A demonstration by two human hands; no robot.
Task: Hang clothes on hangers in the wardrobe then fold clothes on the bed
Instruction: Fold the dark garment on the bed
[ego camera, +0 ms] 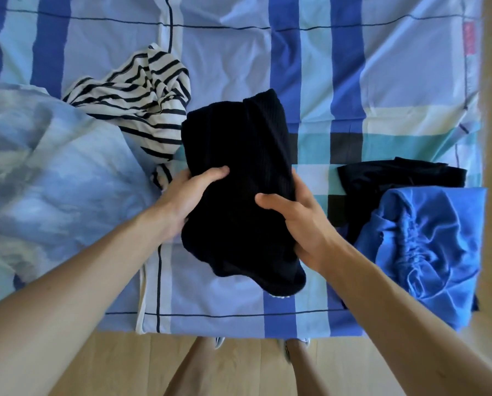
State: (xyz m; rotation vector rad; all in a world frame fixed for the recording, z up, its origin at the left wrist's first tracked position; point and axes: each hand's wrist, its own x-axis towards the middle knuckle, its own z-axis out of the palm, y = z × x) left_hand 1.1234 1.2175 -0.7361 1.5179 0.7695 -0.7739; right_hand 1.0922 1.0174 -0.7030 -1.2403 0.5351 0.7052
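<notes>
Position of the dark garment [239,155]: it sits directly between the two hands, over the near half of the bed [382,81], in front of the person standing at the bed's edge. Its long axis runs away from the person, tilted slightly, with the far end toward the middle of the bed and the near end drooping toward the edge. The piece looks folded into a narrow, thick bundle. Whether its far end rests on the sheet or is held just above it cannot be told from here. Neither hand is nearer than the other, since both grip the bundle at about mid-length from opposite sides. The left hand [187,198] clamps the left edge, thumb [213,172] laid across the top face and the other fingers hidden beneath the cloth. The right hand [302,221] mirrors this on the right edge, thumb [273,202] on top and fingers curled under. Both hands are closed on the fabric and hold nothing else. A crumpled striped top [136,101] lies just beyond the left hand, touching the bundle's left side. A blue garment [427,247] lies to the right, atop a black piece [396,178] and well apart from the right hand. A pale quilt [53,167] covers the left of the bed. The bundle probably needs either one more fold across its long axis or setting down toward the right-hand pile, and the right hand is on that side.
</notes>
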